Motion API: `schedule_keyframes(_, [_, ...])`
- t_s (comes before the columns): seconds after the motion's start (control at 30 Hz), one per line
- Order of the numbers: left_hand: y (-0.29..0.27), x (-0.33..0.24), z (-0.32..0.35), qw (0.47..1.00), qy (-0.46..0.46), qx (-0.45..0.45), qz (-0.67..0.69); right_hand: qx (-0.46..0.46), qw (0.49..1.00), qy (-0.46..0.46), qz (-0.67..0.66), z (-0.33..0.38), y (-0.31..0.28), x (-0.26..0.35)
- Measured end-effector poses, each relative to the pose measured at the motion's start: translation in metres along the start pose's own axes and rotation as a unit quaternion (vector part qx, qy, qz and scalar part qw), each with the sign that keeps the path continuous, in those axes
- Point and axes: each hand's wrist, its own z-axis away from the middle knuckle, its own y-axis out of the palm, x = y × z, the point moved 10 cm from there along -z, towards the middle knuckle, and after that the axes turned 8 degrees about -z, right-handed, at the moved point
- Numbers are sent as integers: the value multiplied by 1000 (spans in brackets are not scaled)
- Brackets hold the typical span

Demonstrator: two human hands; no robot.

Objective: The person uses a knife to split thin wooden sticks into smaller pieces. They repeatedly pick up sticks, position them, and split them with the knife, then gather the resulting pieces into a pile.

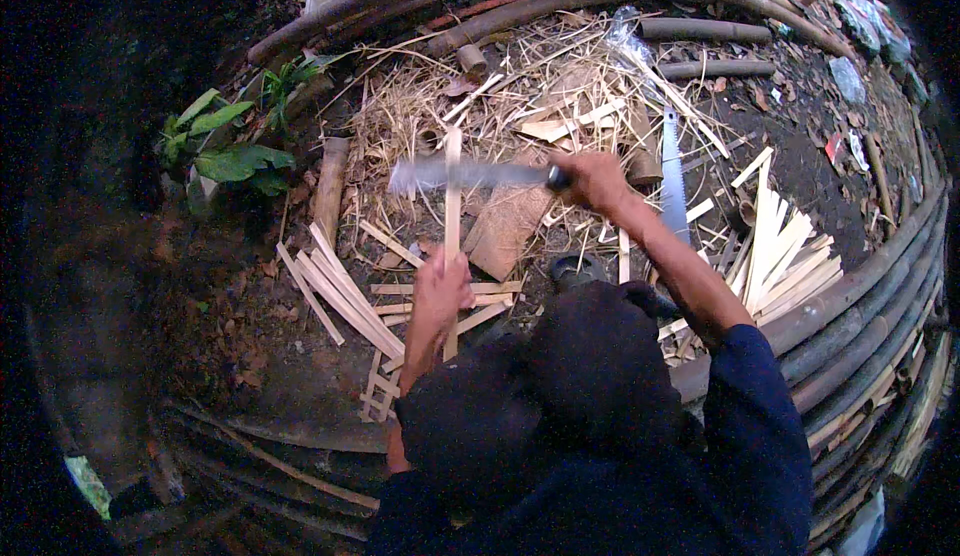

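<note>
My left hand [437,286] is closed around a flat pale bamboo strip [453,221], which stands out upward past the fist. My right hand [592,184] grips the dark handle of a large knife [490,173]. Its blade points left, blurred by motion, and crosses the strip near the upper end; whether it touches the strip I cannot tell. Just below and right of the blade lies a brown wooden block [508,228]. Several cut strips [345,291] lie fanned on the ground left of my left hand.
A handsaw [673,176] lies right of my right hand. Beyond it is a heap of pale strips [785,256]. Thin shavings [540,81] cover the ground ahead. Stacked bamboo poles [850,331] line the right side, and a green plant [235,161] grows at left.
</note>
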Motion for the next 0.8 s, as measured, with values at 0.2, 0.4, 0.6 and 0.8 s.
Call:
schedule_keyframes(0.2, [-2,4,27,991,24,45,120,4,990,137,-16,26,-15,-26])
schedule_keyframes(0.4, [7,-8,16,977,20,109,181,48,988,70,-130,38,6,21])
schedule_keyframes(0.6, [-9,22,38,996,38,46,71,-2,934,353,-57,104,35,-142])
schedule_keyframes(0.8, [2,-2,-8,989,85,-51,-107,-95,987,113,-59,69,42,-25])
